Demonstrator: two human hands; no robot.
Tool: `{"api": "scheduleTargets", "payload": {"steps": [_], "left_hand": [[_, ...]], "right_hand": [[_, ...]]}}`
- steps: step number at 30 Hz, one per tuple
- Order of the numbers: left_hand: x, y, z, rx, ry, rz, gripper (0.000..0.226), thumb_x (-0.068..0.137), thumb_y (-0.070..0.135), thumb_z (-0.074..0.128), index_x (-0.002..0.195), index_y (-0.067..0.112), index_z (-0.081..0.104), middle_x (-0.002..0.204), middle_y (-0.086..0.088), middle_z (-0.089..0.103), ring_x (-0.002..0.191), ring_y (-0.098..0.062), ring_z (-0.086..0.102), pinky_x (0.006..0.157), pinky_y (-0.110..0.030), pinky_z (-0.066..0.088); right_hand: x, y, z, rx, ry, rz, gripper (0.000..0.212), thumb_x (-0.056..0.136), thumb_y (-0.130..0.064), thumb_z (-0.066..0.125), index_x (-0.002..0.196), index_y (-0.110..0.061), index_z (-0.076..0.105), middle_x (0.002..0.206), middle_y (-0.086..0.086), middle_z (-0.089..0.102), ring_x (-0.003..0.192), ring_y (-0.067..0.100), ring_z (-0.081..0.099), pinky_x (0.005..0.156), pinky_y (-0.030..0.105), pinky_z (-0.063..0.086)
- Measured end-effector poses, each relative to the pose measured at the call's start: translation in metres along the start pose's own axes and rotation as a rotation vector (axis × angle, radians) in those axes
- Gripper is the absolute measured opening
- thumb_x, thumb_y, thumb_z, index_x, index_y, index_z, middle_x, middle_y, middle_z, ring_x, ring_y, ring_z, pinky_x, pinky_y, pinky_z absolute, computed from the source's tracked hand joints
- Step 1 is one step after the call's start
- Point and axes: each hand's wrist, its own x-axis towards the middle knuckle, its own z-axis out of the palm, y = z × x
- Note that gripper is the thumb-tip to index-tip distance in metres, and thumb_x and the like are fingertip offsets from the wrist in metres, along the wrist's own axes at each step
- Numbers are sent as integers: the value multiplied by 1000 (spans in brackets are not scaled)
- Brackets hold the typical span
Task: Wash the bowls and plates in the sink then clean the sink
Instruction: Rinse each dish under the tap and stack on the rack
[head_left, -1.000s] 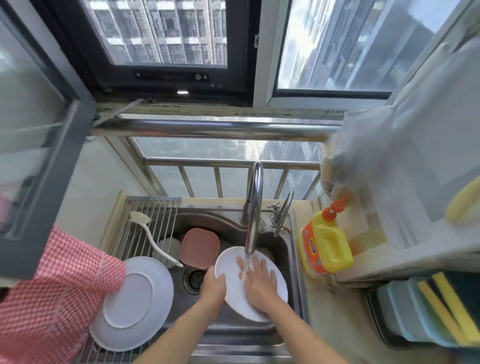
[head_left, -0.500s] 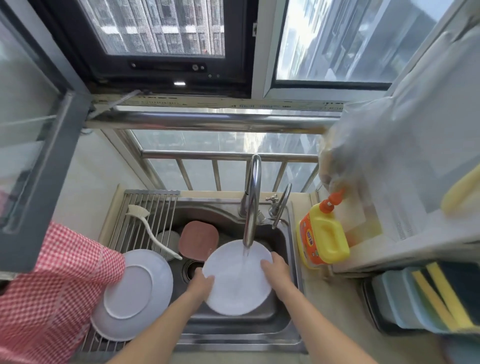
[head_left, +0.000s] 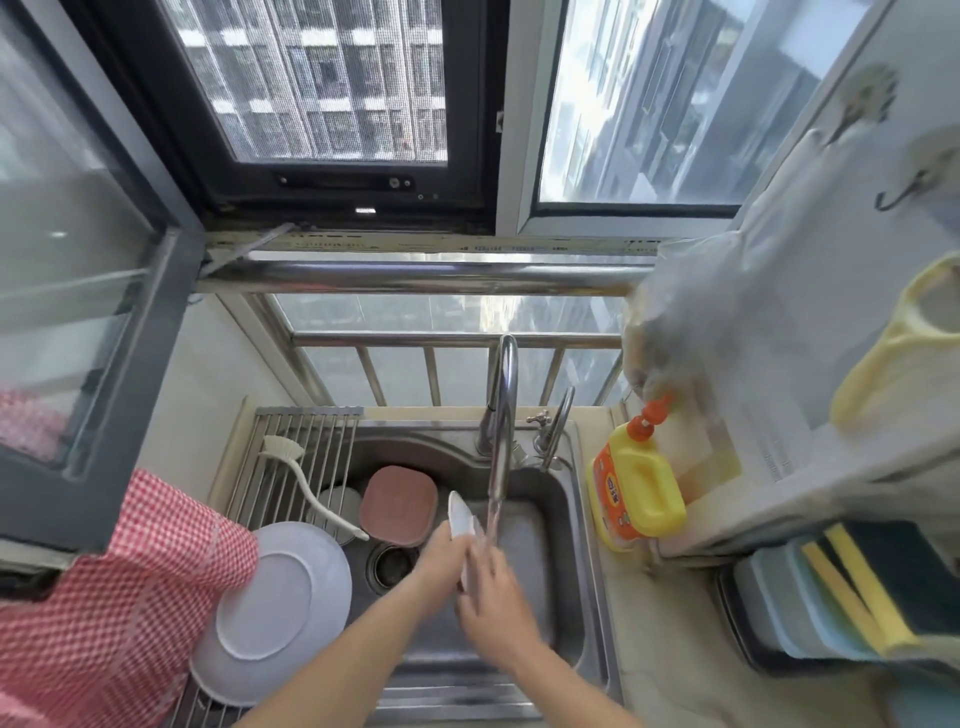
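A white plate stands on edge over the middle of the sink, turned so that only its thin rim faces the camera. The left hand grips it from the left side with fingers curled on its edge; the right hand lies against its right face, but whether those fingers are curled round the plate or pressed flat on it cannot be told. The stream from the tap falls just right of the plate, onto the right hand and the plate's face.

The step in hand looks like rinsing this plate, one face at a time. The next move calls for a firm hold on wet, slippery ware: turn the other face under the water, let it drip, then carry it left to the rack.

On that folding drying rack, left of the basin, another white plate lies face up at the near end, and a white dish brush lies farther back. In the basin's far left a pink square dish and a pale bowl, partly under the rack, seem yet to be washed, near the drain. A yellow detergent bottle stands on the counter right of the sink.
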Motion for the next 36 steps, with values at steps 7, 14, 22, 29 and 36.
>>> {"api": "scheduleTargets", "payload": {"steps": [7, 14, 22, 29, 36], "left_hand": [[-10, -12, -16, -84, -75, 4, 23, 96, 13, 55, 109, 22, 71, 91, -3, 77, 86, -20, 73, 67, -31, 57], [-18, -22, -19, -45, -222, 6, 29, 97, 7, 48, 117, 19, 67, 102, -13, 75, 83, -23, 69, 63, -32, 53], [-20, -27, -29, -30, -229, 33, 38, 83, 18, 51, 118, 17, 67, 108, -16, 73, 84, -21, 68, 61, -30, 52], [-4, -27, -22, 61, -173, -29, 26, 102, 12, 47, 114, 18, 70, 101, -8, 76, 97, -31, 72, 73, -39, 58], [-8, -25, -29, 125, -242, 1, 26, 85, 13, 54, 104, 8, 71, 88, -8, 71, 77, -20, 62, 67, -30, 46]], "right_hand": [[27, 14, 6, 138, -40, -148, 49, 110, -41, 21, 159, -44, 17, 166, -23, 4, 152, -5, -5, 127, 32, 4], [76, 9, -4, 139, 4, 85, 52, 108, -52, 24, 156, -56, 5, 166, -20, 0, 155, 8, -6, 125, 43, -2], [85, 21, -1, 171, -33, 278, 62, 107, -38, 33, 163, -29, 7, 170, 4, 7, 157, 25, 7, 126, 48, 11], [70, 17, 9, 206, 21, 87, 56, 109, -43, 25, 162, -31, 15, 169, -11, 8, 157, 15, 4, 126, 43, 8], [97, 58, 4, 393, 15, 535, 64, 106, -55, 13, 164, -30, 4, 171, -3, 0, 158, 21, 0, 127, 46, 2]]}}
